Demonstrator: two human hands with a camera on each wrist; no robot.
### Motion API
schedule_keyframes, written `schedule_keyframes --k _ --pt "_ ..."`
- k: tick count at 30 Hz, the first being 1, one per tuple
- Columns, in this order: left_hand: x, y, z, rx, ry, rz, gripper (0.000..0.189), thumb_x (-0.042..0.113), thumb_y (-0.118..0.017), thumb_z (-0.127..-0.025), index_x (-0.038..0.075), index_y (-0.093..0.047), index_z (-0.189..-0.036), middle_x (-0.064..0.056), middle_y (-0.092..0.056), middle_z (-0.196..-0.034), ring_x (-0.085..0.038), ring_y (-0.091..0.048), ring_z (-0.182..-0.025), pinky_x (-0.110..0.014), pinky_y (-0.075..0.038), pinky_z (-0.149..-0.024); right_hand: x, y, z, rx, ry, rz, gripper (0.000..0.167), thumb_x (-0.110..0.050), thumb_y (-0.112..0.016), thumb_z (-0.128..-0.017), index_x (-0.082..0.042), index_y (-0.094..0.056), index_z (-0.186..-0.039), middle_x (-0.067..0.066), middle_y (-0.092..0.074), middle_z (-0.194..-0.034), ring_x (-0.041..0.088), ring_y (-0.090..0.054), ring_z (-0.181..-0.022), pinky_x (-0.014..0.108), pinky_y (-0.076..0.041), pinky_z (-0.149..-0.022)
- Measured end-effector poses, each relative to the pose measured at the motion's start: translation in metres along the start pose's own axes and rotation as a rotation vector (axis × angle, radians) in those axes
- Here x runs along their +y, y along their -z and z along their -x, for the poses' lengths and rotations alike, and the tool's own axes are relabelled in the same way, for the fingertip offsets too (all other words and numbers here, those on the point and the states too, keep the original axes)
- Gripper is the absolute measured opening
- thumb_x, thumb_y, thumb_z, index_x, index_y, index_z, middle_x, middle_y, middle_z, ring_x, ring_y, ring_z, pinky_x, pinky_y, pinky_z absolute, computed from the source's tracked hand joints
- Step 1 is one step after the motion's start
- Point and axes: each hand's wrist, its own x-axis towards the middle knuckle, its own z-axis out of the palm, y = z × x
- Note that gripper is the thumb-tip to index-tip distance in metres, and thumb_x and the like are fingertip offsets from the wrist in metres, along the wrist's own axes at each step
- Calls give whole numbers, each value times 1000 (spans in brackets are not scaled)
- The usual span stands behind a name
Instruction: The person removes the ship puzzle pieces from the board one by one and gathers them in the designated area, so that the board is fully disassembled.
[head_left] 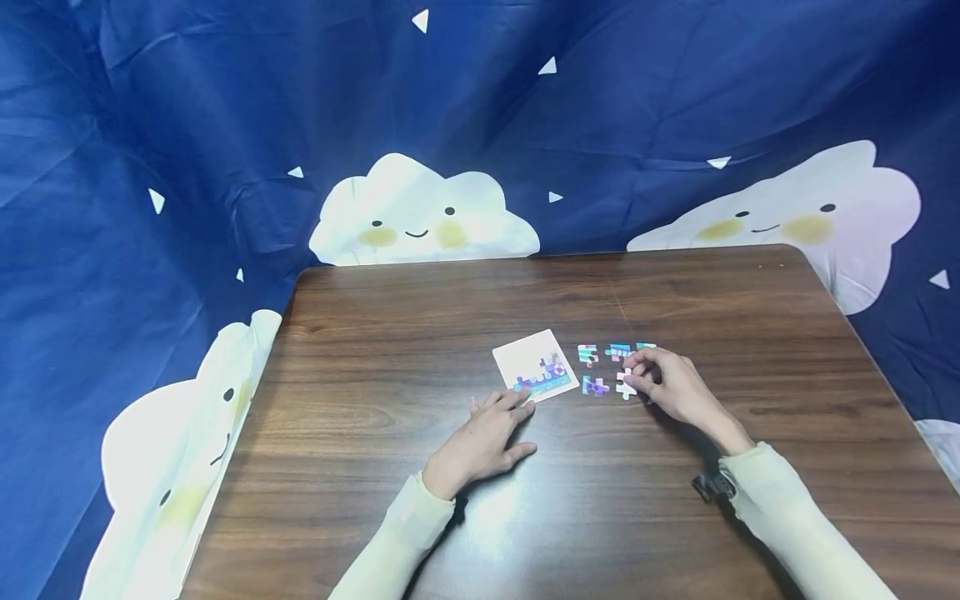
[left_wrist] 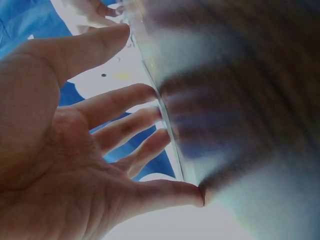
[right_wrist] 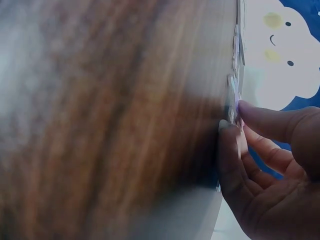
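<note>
On the table lies a square picture card (head_left: 528,356), white with a purple and blue ship. The fingertips of my left hand (head_left: 480,442) rest at its lower edge, fingers spread; in the left wrist view the palm (left_wrist: 65,165) holds nothing. To the right of the card are several jigsaw pieces: a striped one (head_left: 587,354), a purple one (head_left: 594,387) and a blue one (head_left: 618,351). My right hand (head_left: 678,392) pinches a pale jigsaw piece (head_left: 626,387) between thumb and fingers at the table surface. Another piece (head_left: 645,345) is partly hidden behind that hand.
The brown wooden table (head_left: 360,350) stretches out around the card and pieces. Behind it hangs a blue curtain (head_left: 225,100) with clouds and triangles. A small black device (head_left: 712,487) sits at the right wrist.
</note>
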Motion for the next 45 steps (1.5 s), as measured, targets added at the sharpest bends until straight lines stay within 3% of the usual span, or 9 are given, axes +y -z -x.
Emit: schedule_keyframes --k 18,21,26,36,45 --pt "-1 -2 -2 3 3 -22 62 39 -70 -99 8 -55 -151 -7 -46 -164 -27 -44 -148 -77 -40 -108 6 -1 -6 -29 2 -18 18 -9 -76 -94 -2 -73 -109 10 -69 -89 2 -59 -66 25 -54 -53" --pt "0 -1 -1 1 2 -22 62 39 -70 -99 8 -55 -151 -8 -46 -164 -28 -44 -148 -77 -41 -108 5 0 -6 -26 6 5 18 -9 -78 -92 -4 -73 -109 8 -69 -90 4 -58 -67 23 -52 -58" --pt "0 0 -1 -4 6 -18 62 38 -70 -99 7 -54 -151 -8 -45 -164 -28 -44 -148 -77 -40 -108 3 0 -6 -1 51 58 19 -10 -80 -90 -5 -74 -107 7 -69 -90 7 -59 -72 22 -46 -67" --pt "2 1 -2 -4 7 -18 62 38 -70 -99 7 -54 -151 -8 -45 -164 -27 -44 -149 -76 -40 -108 -11 -4 -17 76 196 87 11 -12 -77 -93 -7 -76 -102 2 -66 -86 8 -56 -74 23 -44 -68" --pt "2 0 -2 -10 11 -16 62 38 -70 -99 8 -54 -151 -8 -45 -164 -27 -43 -149 -77 -40 -108 -32 -13 -35 9 211 59 13 -14 -75 -95 -7 -75 -106 3 -68 -88 17 -60 -78 27 -47 -72"
